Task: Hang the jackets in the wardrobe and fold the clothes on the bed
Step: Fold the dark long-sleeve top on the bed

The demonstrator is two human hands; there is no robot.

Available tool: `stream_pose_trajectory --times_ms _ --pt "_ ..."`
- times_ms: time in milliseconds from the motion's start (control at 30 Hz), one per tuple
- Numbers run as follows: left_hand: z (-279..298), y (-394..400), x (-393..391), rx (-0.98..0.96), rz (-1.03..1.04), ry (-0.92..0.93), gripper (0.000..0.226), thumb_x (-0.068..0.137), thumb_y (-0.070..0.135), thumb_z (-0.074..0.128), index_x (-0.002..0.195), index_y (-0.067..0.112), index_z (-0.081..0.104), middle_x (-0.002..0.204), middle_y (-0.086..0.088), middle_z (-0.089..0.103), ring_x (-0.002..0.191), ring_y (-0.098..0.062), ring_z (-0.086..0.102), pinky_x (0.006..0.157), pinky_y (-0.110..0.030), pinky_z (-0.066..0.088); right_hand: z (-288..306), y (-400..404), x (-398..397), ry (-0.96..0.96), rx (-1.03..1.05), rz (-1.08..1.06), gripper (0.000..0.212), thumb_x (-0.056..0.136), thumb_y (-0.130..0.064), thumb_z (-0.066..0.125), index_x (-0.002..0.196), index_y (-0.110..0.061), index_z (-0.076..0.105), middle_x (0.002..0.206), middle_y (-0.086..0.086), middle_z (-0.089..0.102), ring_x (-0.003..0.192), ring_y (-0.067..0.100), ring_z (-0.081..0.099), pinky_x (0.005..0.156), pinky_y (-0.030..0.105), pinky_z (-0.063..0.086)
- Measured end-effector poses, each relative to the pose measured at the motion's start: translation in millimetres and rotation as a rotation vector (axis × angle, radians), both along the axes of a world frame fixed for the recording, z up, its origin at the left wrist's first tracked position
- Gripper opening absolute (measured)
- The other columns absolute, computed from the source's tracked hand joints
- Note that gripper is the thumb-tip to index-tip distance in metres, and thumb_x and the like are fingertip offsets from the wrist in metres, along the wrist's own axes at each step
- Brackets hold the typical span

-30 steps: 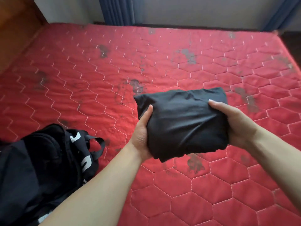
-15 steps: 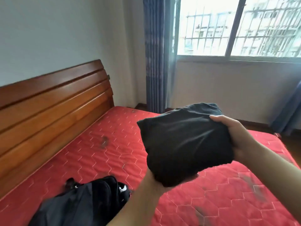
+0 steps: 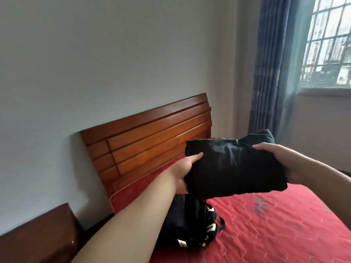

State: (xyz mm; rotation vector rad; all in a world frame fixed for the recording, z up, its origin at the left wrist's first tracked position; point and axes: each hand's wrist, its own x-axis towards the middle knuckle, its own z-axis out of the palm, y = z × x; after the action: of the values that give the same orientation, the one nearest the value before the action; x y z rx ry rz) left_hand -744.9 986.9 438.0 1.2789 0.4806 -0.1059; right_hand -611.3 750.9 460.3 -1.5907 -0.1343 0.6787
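1. A person is holding a folded black garment (image 3: 235,168) in the air with both bare hands, above the head end of a bed.
2. The left hand (image 3: 185,170) is gripping the bundle's left end — its thumb is lying flat across the top of the cloth, and the remaining fingers are going underneath, hidden from view.
3. The right hand (image 3: 281,158) is grasping the right end, its thumb lying along the upper edge with the rest of the hand wrapping behind and below the cloth; how tightly those hidden fingers are curling cannot be told.
4. The garment is forming a thick, roughly rectangular packet. Its long axis is running from hand to hand, left to right across the view, and its broad face is tilting up toward the camera.
5. Beneath it, the red quilted mattress (image 3: 275,224) is stretching out to the right.
6. A black bag (image 3: 191,224) with white lettering is lying on the mattress directly under the left forearm, well apart from the held bundle.
7. A wooden headboard (image 3: 144,139) is standing against a grey wall (image 3: 114,54) behind the left hand.
8. A blue curtain (image 3: 275,63) is hanging beside a barred window (image 3: 330,44) at upper right.
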Motion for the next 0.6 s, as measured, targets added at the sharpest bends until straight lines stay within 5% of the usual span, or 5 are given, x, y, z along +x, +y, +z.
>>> stream_pose_trajectory --times_ms 200,333,433,600 --pt "10.8 73.9 -85.4 0.111 0.549 -0.010 0.053 0.095 0.047 0.053 0.125 0.003 0.060 0.110 -0.019 0.069 0.094 -0.035 0.068 0.078 -0.047 0.057 4.7 114.2 -57.9 -0.304 -0.037 -0.015 0.036 0.086 -0.044 0.066 0.095 -0.009 0.067 0.091 0.014 0.072 0.082 0.031 0.070 0.085 0.045 0.056" --pt "16.8 132.7 -172.3 0.115 0.850 -0.054 0.057 0.096 0.049 0.051 0.134 0.006 0.052 0.118 -0.018 0.064 0.094 -0.033 0.065 0.079 -0.046 0.055 3.4 214.4 -123.6 -0.304 0.090 0.060 0.035 0.091 -0.044 0.060 0.095 -0.010 0.067 0.085 0.012 0.071 0.075 0.029 0.069 0.074 0.042 0.058" --pt "30.5 175.0 -249.5 0.074 0.968 -0.053 0.055 0.096 0.052 0.050 0.135 0.012 0.050 0.111 -0.015 0.065 0.078 -0.028 0.064 0.059 -0.038 0.054 6.2 286.4 -180.4 -0.241 0.150 0.145 0.033 0.092 -0.044 0.059 0.091 -0.012 0.065 0.092 0.013 0.070 0.080 0.031 0.069 0.075 0.045 0.058" --pt "35.4 260.4 -371.1 0.097 1.138 -0.054 0.063 0.093 0.055 0.051 0.138 0.011 0.047 0.126 -0.017 0.060 0.100 -0.035 0.062 0.083 -0.047 0.055 16.1 398.3 -279.9 -0.238 0.175 0.302 0.030 0.091 -0.047 0.058 0.084 -0.017 0.063 0.088 0.007 0.070 0.075 0.026 0.069 0.048 0.024 0.051"
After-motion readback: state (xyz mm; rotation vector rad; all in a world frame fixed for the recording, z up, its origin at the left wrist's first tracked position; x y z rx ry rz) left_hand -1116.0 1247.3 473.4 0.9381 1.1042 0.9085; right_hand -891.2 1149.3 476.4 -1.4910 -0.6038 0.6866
